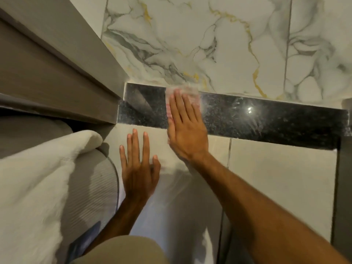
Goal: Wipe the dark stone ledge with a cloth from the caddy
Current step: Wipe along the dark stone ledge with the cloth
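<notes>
While the left hand (140,168) lies flat, fingers spread, the right hand (185,128) presses the cloth (182,96) onto the ledge (266,119).

Cloth (182,101) mostly hidden under right hand (185,128) (edges motion-blurred)

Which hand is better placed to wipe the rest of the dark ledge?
The right hand, probably. It lies flat on the cloth, pressing it onto the dark stone ledge. The left hand rests open on the pale tile below the ledge, holding nothing.

Black speckled ledge (266,119), pink-striped cloth (171,109)
</notes>
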The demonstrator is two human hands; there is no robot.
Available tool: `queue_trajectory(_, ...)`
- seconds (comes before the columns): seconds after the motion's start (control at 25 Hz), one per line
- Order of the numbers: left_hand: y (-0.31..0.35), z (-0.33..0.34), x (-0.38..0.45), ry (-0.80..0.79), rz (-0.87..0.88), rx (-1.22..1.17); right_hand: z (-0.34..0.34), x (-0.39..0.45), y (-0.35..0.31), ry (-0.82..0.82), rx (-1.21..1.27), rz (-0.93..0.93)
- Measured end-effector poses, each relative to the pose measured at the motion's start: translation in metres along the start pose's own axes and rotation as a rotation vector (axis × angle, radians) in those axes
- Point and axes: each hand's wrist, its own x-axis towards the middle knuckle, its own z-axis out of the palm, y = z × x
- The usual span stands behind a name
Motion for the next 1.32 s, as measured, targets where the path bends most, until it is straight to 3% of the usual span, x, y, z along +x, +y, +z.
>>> queue_trajectory(0.12, 0.017, -0.003, -0.005, -0.026, 0.034, -0.033, -0.011, -0.095, 0.035, 0.013, -0.039, 0.049)
queue_trajectory(0.28, 0.039, 0.01, -0.006, -0.055, 0.177, -0.032, -0.022, -0.024, 0.053, 0.09, -0.026, 0.336)
queue_trajectory(0.36, 0.045, 0.016, -0.002, -0.04, 0.221, -0.016, -0.018, -0.002, 0.046, 0.074, -0.046, 0.26)
queue_trajectory(0.48, 0.056, 0.01, 0.003, -0.039, 0.25, -0.027, -0.023, -0.092, 0.055, -0.007, -0.067, 0.133)
queue_trajectory(0.56, 0.07, 0.006, 0.004, -0.059, 0.297, -0.047, -0.04, -0.149, 0.076, 0.016, -0.078, 0.371)
queue_trajectory(0.68, 0.09, 0.011, 0.008, -0.061, 0.372, -0.026, -0.051, -0.092, 0.104, 0.161, -0.026, 0.759)
queue_trajectory(0.72, 0.091, 0.015, 0.01, -0.056, 0.381, -0.004, -0.052, -0.056, 0.108, 0.166, -0.063, 0.725)
queue_trajectory(0.8, 0.09, 0.023, 0.012, -0.063, 0.393, 0.01, -0.046, -0.018, 0.11, 0.126, -0.145, 0.464)
queue_trajectory(0.88, 0.089, 0.024, 0.013, -0.069, 0.397, -0.002, -0.037, -0.047, 0.109, 0.039, -0.125, 0.232)
queue_trajectory(0.92, 0.09, 0.022, 0.014, -0.075, 0.395, -0.006, -0.039, -0.082, 0.109, -0.012, -0.109, 0.212)
queue_trajectory(1.04, 0.095, 0.006, 0.013, -0.1, 0.382, -0.033, -0.067, -0.169, 0.138, -0.008, -0.048, 0.502)
queue_trajectory(1.16, 0.099, 0.01, 0.01, -0.089, 0.343, -0.017, -0.079, -0.113, 0.18, 0.082, -0.082, 0.79)
queue_trajectory(1.2, 0.102, 0.014, 0.011, -0.074, 0.336, -0.025, -0.079, -0.08, 0.183, 0.102, -0.126, 0.784)
queue_trajectory(1.32, 0.124, 0.025, 0.018, -0.066, 0.372, -0.022, -0.06, -0.051, 0.174, 0.131, -0.144, 0.467)
